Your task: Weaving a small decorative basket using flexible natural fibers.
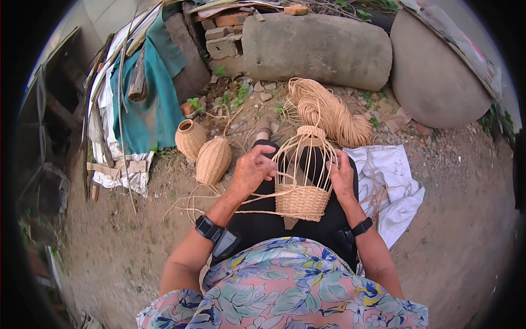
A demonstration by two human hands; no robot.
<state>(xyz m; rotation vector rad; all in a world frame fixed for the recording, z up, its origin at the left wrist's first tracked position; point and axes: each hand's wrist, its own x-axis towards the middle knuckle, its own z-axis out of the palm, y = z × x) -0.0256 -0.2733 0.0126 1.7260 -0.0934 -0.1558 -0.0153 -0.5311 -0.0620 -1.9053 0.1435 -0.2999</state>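
Observation:
A half-woven vase-shaped basket point(302, 202) rests upright on my lap between my thighs. Its lower part is densely woven; above that, bare stakes curve up to a narrow woven neck point(310, 131). My right hand point(342, 176) is closed around the stakes on the basket's right side, some fingertips hidden behind them. On the left side my left hand point(255, 169) has its fingers bent in a pinch at a pale weaving strand point(284, 175) beside the stakes. Loose strands point(253, 212) trail from the woven part to the left, passing under my left forearm.
Two finished woven vases point(214, 159) lie on the dirt ahead to the left. Beyond my knees sits a large coil of tan cord point(329, 112). A white sack point(390, 192) lies by my right leg. A stone slab point(318, 49) and a teal cloth point(150, 118) stand farther off.

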